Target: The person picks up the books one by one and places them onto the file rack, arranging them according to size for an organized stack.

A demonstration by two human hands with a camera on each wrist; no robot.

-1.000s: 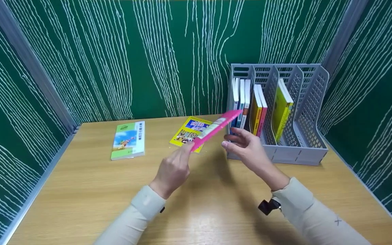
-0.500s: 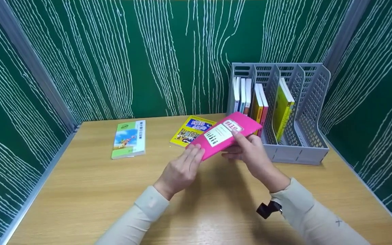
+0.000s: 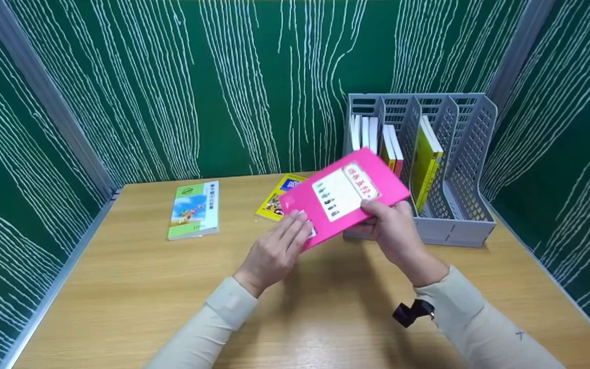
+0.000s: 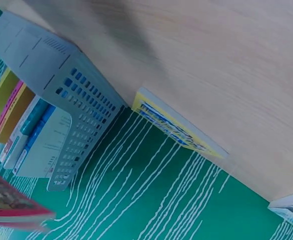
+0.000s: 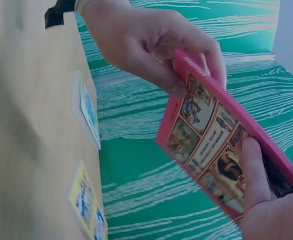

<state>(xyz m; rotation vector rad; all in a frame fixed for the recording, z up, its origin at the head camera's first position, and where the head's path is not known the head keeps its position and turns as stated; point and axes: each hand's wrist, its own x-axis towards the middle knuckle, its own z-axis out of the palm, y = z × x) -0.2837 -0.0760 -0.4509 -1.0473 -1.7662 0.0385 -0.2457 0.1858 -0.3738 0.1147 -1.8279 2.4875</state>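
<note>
Both hands hold a pink book point(image 3: 346, 197) tilted above the table, its cover with a white label facing up. My left hand point(image 3: 274, 251) pinches the lower left corner, fingers on the cover and thumb on the back. At the right edge my right hand point(image 3: 397, 233) grips it, thumb on the cover and fingers underneath. The right wrist view shows the back of the pink book point(image 5: 211, 145), printed with comic panels. Behind it on the table lies a yellow book point(image 3: 274, 200), partly covered by the pink one in the head view.
A grey file rack point(image 3: 443, 233) stands at the back right, with several books upright in its compartments, among them a yellow-green book point(image 3: 426, 169). A green-and-blue book point(image 3: 192, 210) lies flat on the wooden table point(image 3: 136, 287) at the left. Green patterned panels point(image 3: 233, 92) enclose the table.
The pink book has turned from nearly edge-on to show its cover. My right hand, free beside it a second ago, has taken hold of its right edge; my left hand has kept its corner.
</note>
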